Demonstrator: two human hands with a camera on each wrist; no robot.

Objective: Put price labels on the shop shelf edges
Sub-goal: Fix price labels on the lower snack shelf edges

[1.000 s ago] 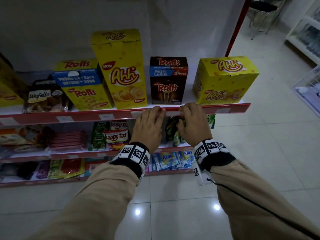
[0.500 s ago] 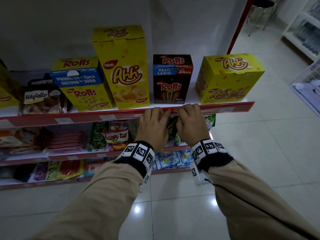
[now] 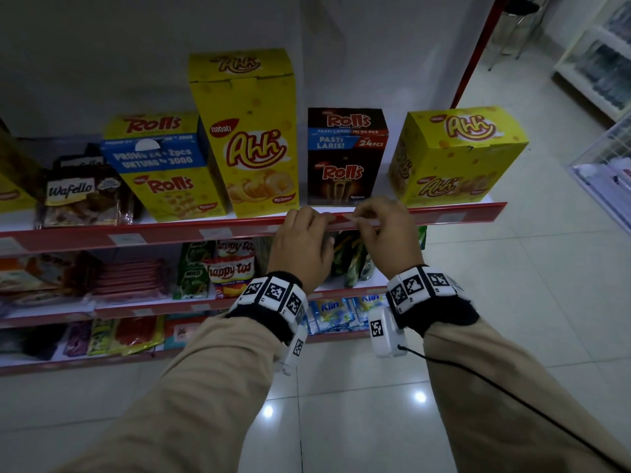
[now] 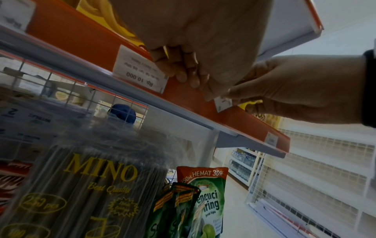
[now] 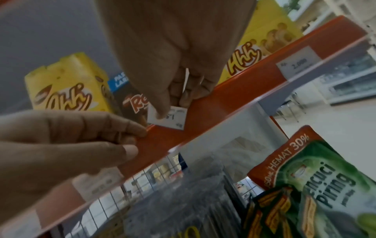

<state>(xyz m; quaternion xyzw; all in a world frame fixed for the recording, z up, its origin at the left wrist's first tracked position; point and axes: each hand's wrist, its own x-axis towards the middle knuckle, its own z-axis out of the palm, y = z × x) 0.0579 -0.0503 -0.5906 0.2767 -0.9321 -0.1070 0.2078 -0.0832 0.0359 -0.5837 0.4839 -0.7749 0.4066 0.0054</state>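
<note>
To the left of the fingers a price label [image 4: 140,72] with "Rp. 10.000" already sits in the red shelf edge [image 3: 177,230]. I think it shows how the next one must lie. The left hand [image 3: 302,247] has its fingers [image 4: 183,72] curled over the top of the strip and its thumb [image 5: 124,152] low against the red face. It seems to steady the strip or hold its clear cover open, though I cannot tell which. Just right of these fingers the right hand [image 3: 389,240] pinches a small white label [image 5: 167,116] between thumb and bent fingers — narrow, closed on the paper. The label's lower edge meets the strip under the brown Rolls box [image 3: 346,158], but most of it stands above the strip, so it is not yet seated. Further right another label [image 5: 298,63] is in place below the yellow Ahh box [image 3: 454,155].
</note>
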